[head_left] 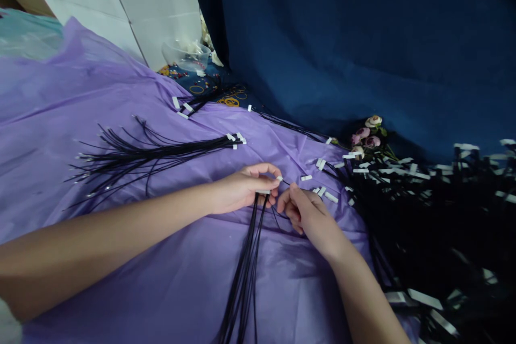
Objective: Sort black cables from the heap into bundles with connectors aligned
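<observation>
My left hand (245, 188) is closed around the top of a bunch of thin black cords (244, 274) that trails down toward me over the purple sheet (121, 258). A small white tag (279, 178) shows at its fingertips. My right hand (306, 215) sits right beside it, fingers pinched on a single black cord at the same spot. Both hands nearly touch over the middle of the sheet.
A fanned bundle of black cords with white tags (153, 153) lies to the left. A big heap of tagged cords (427, 209) fills the right. Small artificial roses (366, 137), a clear plastic bowl (186, 55) and yellow rubber bands (229, 99) sit against the blue cloth backdrop (363, 37).
</observation>
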Action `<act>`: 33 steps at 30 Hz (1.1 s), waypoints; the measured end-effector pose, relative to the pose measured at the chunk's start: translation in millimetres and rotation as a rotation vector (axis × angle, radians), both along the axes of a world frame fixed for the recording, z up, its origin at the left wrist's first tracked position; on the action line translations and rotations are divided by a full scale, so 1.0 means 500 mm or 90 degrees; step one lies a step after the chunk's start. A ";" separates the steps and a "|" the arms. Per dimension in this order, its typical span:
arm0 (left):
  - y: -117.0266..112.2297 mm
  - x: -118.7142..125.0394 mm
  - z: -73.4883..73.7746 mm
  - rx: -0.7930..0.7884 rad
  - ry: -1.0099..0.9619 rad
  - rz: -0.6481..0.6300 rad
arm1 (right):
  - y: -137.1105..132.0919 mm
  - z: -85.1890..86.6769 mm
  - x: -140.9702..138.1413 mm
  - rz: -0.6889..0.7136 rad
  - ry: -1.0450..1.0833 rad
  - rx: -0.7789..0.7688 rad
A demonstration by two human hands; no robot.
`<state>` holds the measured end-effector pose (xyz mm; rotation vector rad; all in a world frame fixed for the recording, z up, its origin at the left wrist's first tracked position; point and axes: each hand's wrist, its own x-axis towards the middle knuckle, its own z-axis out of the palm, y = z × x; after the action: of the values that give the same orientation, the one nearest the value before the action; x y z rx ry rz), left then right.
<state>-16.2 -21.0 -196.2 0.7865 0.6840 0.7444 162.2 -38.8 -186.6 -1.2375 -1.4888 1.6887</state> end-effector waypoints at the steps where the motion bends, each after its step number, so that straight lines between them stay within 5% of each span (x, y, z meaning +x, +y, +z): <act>1: 0.000 0.000 0.000 0.001 0.003 0.001 | -0.001 0.000 -0.001 0.001 0.001 0.002; 33: -0.002 0.000 -0.007 0.021 -0.020 -0.039 | -0.007 0.004 -0.002 0.083 -0.063 0.136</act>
<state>-16.1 -22.1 -199.8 0.8200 0.6188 0.7128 161.0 -42.2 -184.6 -1.1449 -1.7923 1.5196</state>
